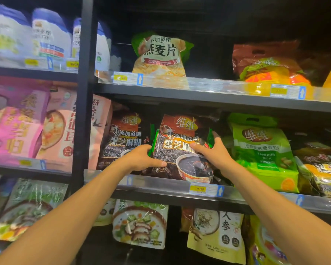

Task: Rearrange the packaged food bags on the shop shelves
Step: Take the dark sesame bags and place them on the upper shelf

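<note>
A dark brown glossy plastic bag of black sesame paste with green side edges (182, 142) sits in both hands directly above the yellow price tag reading 19.90 (198, 188) on the middle shelf rail; the rail hides whether its base rests on the shelf. The left hand (141, 159) curls round the bag's lower left edge, and the right hand (212, 152) clasps its right edge, thumb on the front. Up and left of the tag, a matching dark brown sesame bag (122, 138) stands upright just beside the held one. Up and right of the tag stands a bright green soy powder bag (262, 150). The job looks partway done: this row seems fairly orderly, but the held bag is not yet released, and far right of the tag an orange and black bag (325, 175) lies slumped, probably needing straightening.
</note>
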Motion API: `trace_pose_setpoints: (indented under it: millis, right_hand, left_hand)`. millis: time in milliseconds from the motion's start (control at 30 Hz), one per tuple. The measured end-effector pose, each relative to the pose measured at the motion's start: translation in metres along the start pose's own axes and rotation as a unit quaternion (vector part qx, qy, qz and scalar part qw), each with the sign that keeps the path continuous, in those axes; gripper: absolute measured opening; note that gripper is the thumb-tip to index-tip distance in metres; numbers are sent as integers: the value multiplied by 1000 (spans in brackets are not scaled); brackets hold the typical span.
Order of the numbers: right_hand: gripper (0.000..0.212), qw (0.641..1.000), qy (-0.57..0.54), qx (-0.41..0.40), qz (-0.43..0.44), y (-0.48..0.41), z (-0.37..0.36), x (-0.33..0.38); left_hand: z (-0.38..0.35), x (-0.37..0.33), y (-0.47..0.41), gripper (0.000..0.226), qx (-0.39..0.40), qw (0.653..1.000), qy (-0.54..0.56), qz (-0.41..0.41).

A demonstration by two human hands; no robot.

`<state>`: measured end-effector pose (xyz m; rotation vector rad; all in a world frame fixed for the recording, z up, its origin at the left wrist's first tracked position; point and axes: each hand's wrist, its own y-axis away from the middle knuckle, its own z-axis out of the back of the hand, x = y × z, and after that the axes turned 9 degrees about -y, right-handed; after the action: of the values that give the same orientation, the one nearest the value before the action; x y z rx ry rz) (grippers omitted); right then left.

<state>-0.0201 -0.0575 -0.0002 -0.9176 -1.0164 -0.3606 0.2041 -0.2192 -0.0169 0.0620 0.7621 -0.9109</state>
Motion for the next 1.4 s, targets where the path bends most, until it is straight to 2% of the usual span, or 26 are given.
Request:
trace_pose_setpoints:
  millis: [100,133,333,400,533,600,700,800,933,1100,1267,1400]
  right_hand:
    - [128,1000,-12,9,8,-4,-18,6]
    - [125,1000,-15,12,12,-4,-24,9]
    - [107,999,-11,43,3,-4,-56,23]
    - [105,998,-19,55,-7,-4,-69,30]
    - [119,998,-16,65,-15,-6,-94,39]
    - [119,997,-13,79,-12,-8,-105,41]
    - [134,994,-15,108,-1,-10,-121,44]
    - [139,991,-15,134,3,-11,-133,43]
    - [142,987,-17,159,13,-12,-135,32]
    - [149,976,4,214,27,-7,-133,21]
    - [143,967,36,250,35,-7,-133,25]
    - [144,966,51,250,41,-13,-136,25]
  left_hand:
    - [15,-5,20,86,-24,999,16,14]
    - [19,-2,22,77,-31,999,20,17]
    - [42,17,33,46,-68,997,31,28]
    - [48,24,38,48,-91,995,31,30]
    - [59,38,48,70,-141,989,-6,50]
    - [63,43,53,71,-159,985,-19,59]
    - [63,50,57,69,-181,980,-29,74]
    - [60,54,57,68,-188,979,-26,74]
    - [58,59,55,69,-177,980,-29,85]
    - [62,75,47,89,-90,986,-108,92]
    - [65,69,55,81,-111,981,-121,98]
    - [59,67,54,92,-128,980,-119,96]
